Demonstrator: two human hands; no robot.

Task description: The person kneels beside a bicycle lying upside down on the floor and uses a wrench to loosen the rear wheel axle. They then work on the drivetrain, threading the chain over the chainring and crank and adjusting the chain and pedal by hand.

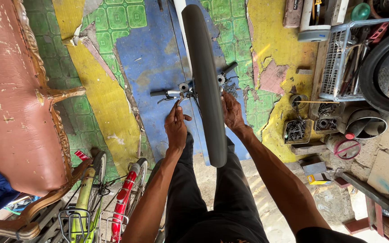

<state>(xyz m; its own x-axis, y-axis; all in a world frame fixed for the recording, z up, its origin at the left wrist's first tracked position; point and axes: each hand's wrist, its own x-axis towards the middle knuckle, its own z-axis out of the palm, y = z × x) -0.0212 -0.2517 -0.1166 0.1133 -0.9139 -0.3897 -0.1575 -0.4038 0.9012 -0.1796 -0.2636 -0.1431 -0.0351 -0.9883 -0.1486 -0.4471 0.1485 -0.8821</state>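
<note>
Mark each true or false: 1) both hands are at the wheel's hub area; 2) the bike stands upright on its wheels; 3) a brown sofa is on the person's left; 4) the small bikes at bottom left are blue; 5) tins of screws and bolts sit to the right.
1) True. The left hand and the right hand flank the dark tyre near its axle.
2) False. The bike is upside down: its handlebar lies on the floor mat, with the wheel up toward the camera.
3) True. The worn brown sofa fills the left side.
4) False. One small bike is yellow-green, the other red.
5) True. Tins of hardware sit below a plastic crate.
</note>
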